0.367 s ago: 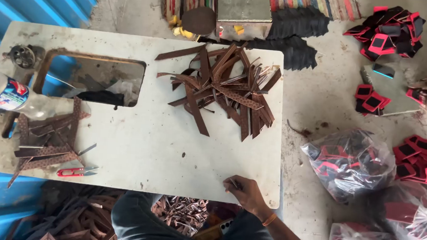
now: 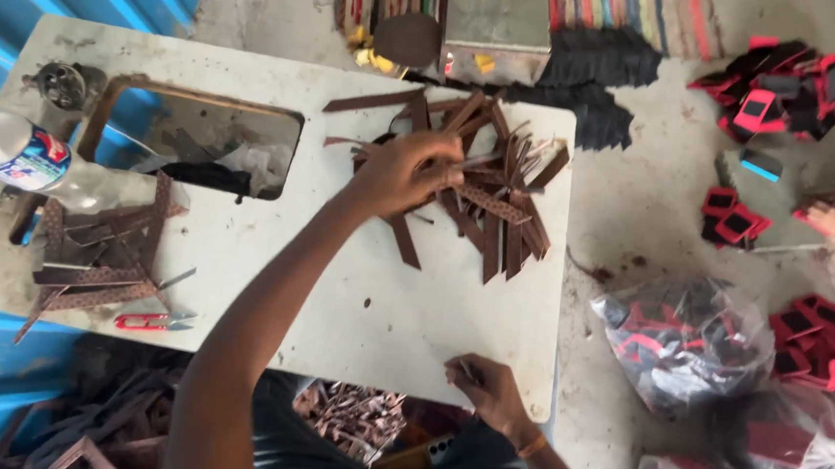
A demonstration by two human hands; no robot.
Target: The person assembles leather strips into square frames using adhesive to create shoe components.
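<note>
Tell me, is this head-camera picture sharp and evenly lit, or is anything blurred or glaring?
Head view: soft daylight, faint shadows; the left hand on the brown strips looks slightly smeared; the plastic bottle at the frame edge is blurred; the clear bags show pale glare.

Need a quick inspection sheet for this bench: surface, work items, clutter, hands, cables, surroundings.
Surface: white table, worn, with a rectangular cut-out at the back left.
Work items: pile of brown strips at the far right; second stack of strips at the left edge.
Clutter: red-handled snips near the front edge; plastic bottle lying at the left.
Hands: left hand on the strip pile; right hand at the front edge, pinching a small thin piece, too small to identify.
Cables: nothing seen.
Surroundings: concrete floor with red and black pieces, clear bags of the same, another person's hand at right.
</note>
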